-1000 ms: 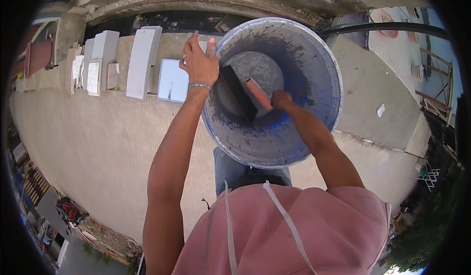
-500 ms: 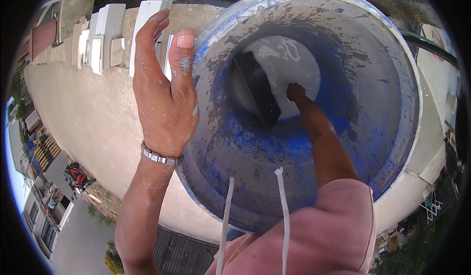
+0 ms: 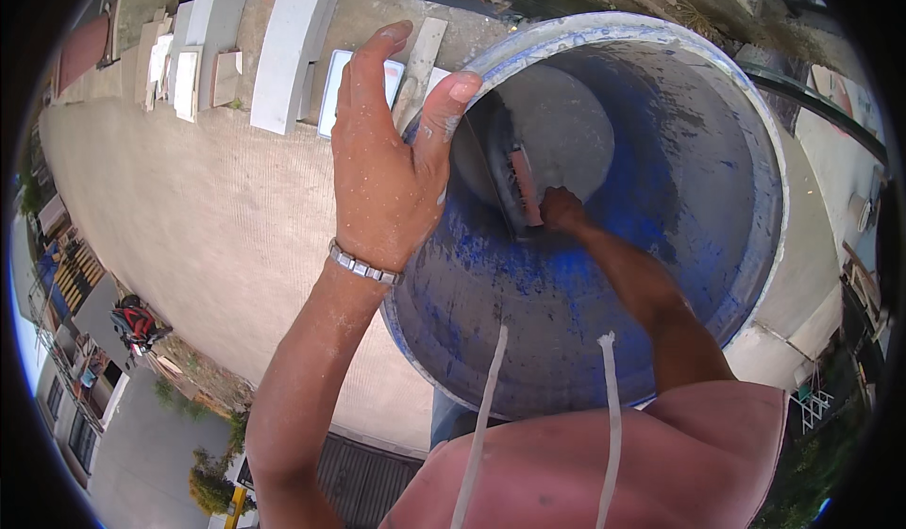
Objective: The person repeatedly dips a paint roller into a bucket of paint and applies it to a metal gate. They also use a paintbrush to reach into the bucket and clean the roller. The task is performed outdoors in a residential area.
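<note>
A large blue round drum [image 3: 689, 284], streaked with grey residue, opens toward me. Inside stands a dark flat blade [image 3: 491, 166], with a reddish-brown strip [image 3: 526, 186] showing along one side. My right hand [image 3: 563, 208] is deep in the drum, closed beside the lower end of that strip. What it holds, if anything, is too small to make out. My left hand [image 3: 392, 142], spotted with grey, is raised at the drum's left rim with fingers stretched and thumb apart. It is empty; whether it touches the rim I cannot tell.
White slabs [image 3: 288, 57] and thinner boards [image 3: 189, 83] lean in a row at the far left. A blue-edged white panel [image 3: 359, 85] stands behind my left hand. Pale concrete floor [image 3: 208, 218] spreads left of the drum. A dark bar [image 3: 812, 104] runs past the right rim.
The view has shifted, and the drum sits lower in it. My right hand has moved nearer the blade's lower end. The reddish-brown strip now shows on the blade. My left hand stays open.
</note>
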The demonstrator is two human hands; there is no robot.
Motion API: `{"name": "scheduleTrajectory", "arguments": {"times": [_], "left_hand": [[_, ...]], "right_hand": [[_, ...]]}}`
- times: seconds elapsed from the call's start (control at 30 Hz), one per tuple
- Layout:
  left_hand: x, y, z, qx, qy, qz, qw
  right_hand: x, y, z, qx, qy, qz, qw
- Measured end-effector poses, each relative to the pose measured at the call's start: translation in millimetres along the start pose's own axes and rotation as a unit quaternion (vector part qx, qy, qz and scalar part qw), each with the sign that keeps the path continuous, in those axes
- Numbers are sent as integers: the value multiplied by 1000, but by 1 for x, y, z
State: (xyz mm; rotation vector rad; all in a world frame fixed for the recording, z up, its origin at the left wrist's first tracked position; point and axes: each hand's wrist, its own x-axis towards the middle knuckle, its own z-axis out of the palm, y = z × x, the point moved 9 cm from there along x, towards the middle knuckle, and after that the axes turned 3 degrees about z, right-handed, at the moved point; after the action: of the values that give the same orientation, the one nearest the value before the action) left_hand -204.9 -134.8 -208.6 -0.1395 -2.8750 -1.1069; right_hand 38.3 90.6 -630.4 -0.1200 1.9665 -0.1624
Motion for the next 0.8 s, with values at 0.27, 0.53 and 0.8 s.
{"name": "scheduleTrajectory", "arguments": {"times": [0.27,0.53,0.8], "left_hand": [[7,-1,21,-26,-19,-28,999],[-16,-12,1,41,15,-78,996],[-6,-14,0,-86,-59,-135,985]], "right_hand": [[32,33,25,23,-40,51,998],[-50,-30,-33,16,-68,41,997],[37,18,12,-90,-98,-48,990]]}}
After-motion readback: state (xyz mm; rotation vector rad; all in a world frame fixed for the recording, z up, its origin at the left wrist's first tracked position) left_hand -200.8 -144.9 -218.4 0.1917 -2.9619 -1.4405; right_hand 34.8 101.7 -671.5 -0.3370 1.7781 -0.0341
